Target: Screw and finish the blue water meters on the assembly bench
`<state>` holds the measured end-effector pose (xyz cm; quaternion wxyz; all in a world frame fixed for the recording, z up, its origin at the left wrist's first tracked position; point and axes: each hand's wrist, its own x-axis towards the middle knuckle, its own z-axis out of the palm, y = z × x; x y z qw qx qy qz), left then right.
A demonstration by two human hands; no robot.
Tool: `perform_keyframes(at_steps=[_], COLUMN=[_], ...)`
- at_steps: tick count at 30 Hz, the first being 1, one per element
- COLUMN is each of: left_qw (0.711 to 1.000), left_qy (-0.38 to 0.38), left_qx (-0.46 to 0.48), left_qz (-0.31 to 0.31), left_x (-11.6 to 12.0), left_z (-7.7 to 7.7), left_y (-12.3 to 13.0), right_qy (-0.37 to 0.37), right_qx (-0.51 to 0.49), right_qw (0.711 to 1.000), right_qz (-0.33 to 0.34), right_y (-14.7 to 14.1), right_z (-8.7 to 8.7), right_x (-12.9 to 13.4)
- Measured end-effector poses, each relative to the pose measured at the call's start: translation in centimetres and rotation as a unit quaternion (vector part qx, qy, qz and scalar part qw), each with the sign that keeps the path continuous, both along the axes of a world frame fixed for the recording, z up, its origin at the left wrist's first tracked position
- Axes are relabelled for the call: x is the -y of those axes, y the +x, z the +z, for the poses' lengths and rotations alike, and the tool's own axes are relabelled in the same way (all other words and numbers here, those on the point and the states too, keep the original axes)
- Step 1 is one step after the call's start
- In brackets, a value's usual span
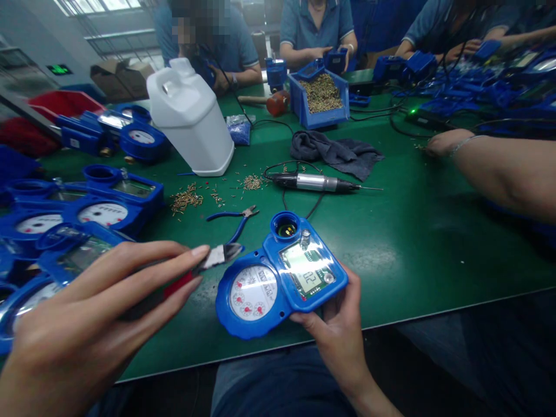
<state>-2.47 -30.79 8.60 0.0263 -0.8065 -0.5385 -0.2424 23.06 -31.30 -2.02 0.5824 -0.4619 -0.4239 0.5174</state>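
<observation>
My right hand [341,339] grips a blue water meter [271,315] by its lower right edge, above the table's near edge. The meter has a round white dial with red pointers, a lit digital display and a round open socket at the top. My left hand [99,307] is closed around a brush-like tool [216,255] with a partly red handle, a white wrapped band and a dark, pale-edged tip. That tip is just above the dial's upper left rim; whether they touch, I cannot tell. Several similar meters [104,211] lie behind my left hand.
Blue-handled cutters [237,223], loose screws [186,200] and an electric screwdriver [317,182] with a cable lie beyond the meter. Farther back are a white jug [191,121], a grey cloth [339,150], a mallet [275,103] and a screw bin [319,119]. A co-worker's arm [499,165] reaches in from the right.
</observation>
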Motion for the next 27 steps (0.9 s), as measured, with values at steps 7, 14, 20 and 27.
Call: perform_keyframes(at_steps=[7, 14, 20, 27], left_qw=[0.984, 0.979, 0.978, 0.964], left_qy=[-0.065, -0.100, -0.087, -0.106], left_qx=[-0.095, -0.077, -0.035, -0.156], left_qz=[0.138, 0.158, 0.189, 0.188], left_x=[-3.0, -3.0, -2.0, -1.1], left_z=[-5.9, -7.9, -7.6, -7.9], left_y=[0.2, 0.4, 0.5, 0.6], right_qy=[-0.040, -0.063, -0.030, -0.056], right_qx=[-0.006, 0.026, 0.059, 0.048], right_qw=[0.999, 0.997, 0.997, 0.988], right_qz=[-0.011, -0.036, 0.046, 0.137], right_y=[0.0, 0.2, 2.7, 4.9], right_z=[1.1, 1.6, 1.5, 1.5], right_x=[-0.3, -0.4, -2.5, -4.0])
